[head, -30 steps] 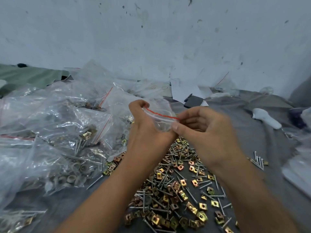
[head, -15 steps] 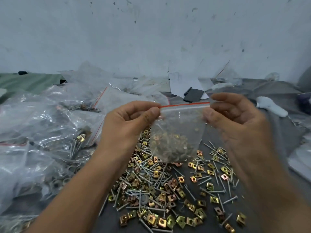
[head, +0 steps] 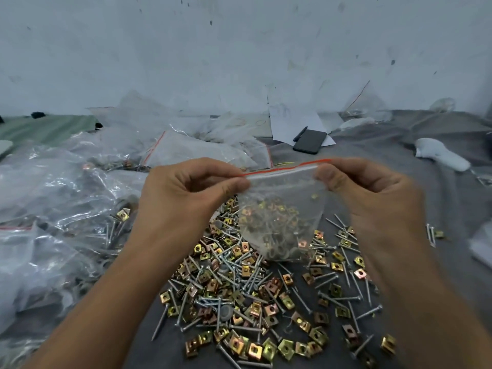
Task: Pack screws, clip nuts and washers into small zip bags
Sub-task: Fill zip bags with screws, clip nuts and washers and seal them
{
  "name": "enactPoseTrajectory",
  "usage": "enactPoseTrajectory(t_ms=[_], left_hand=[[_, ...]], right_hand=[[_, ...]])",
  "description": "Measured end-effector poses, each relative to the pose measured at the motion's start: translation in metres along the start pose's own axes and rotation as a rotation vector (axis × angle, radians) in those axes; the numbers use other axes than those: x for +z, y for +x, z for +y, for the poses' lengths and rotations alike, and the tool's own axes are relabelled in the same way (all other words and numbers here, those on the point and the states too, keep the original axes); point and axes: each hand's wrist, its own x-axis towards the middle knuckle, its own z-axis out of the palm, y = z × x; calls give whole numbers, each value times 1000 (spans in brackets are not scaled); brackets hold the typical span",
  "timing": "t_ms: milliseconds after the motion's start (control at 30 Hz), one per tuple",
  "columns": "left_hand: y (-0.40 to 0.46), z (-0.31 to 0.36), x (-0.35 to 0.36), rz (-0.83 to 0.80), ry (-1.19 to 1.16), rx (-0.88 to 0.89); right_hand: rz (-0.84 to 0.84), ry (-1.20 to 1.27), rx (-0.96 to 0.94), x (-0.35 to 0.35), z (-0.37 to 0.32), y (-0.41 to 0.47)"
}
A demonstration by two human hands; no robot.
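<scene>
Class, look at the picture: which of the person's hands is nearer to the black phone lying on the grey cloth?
Right. The right hand pinches the zip bag's corner just below the black phone; the left hand holds the opposite corner, farther left.

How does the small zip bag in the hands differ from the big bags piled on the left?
The small zip bag hangs upright in the air, pinched at its red-striped top by the left hand and right hand; the big bags lie crumpled on the grey cloth. It is much smaller than they are. Both are clear plastic with hardware inside.
</scene>
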Motion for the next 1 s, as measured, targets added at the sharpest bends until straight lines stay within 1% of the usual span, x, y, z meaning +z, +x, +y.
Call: enactPoseTrajectory(t_ms=[67, 200, 367, 467, 567, 767, 833, 1000], left_hand=[[-2, 1, -1, -13, -14, 9], [-4, 0, 0, 26, 1, 4], [-2, 0, 7, 46, -83, -10], [-2, -1, 10, 46, -114, -35], [-4, 1, 14, -18, -161, -54], [-6, -1, 16, -62, -201, -45], [-8, -2, 19, -87, -225, -61], [-8, -3, 26, -70, -279, -52]], right_hand=[[-13, -7, -18, -4, 0, 2], [-37, 9, -57, -7, 1, 2], [-49, 33, -71, -5, 3, 2], [-125, 94, -27, -1, 3, -1], [-240, 81, 23, 1, 2, -5], [-212, 181, 92, 9, 5, -12], [-226, 198, 82, 10, 4, -13], [-256, 199, 21, 15, 4, -15]])
